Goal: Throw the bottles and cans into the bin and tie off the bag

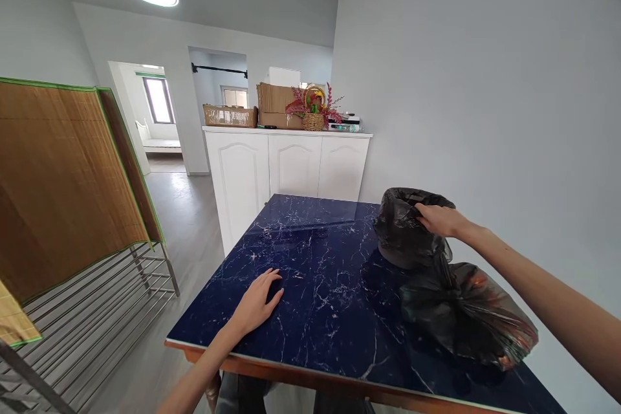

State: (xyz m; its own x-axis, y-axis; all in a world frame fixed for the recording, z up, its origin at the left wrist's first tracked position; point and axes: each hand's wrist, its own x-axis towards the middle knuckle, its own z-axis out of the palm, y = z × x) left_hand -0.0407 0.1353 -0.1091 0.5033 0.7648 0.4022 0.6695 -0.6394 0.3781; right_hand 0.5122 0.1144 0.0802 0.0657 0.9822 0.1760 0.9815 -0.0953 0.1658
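Note:
My left hand [258, 303] lies palm down on the dark blue, marble-patterned table [310, 297], fingers stretched out and holding nothing. At the table's right side, my right hand [439, 218] grips the upper rim of a trash bin [405, 233] lined with a black plastic bag; some of its fingers are hidden inside the rim. In front of the bin, below my right forearm, a full black plastic bag [466, 317] rests on the table with its top gathered. Reddish and greenish contents show faintly through it, too unclear to name.
A white cabinet [295, 162] stands beyond the table, carrying cardboard boxes [279, 105] and a flower basket [313, 120]. The wall [485, 110] runs close along the right. At left is a metal rack [150, 272] draped with a bamboo mat [63, 174].

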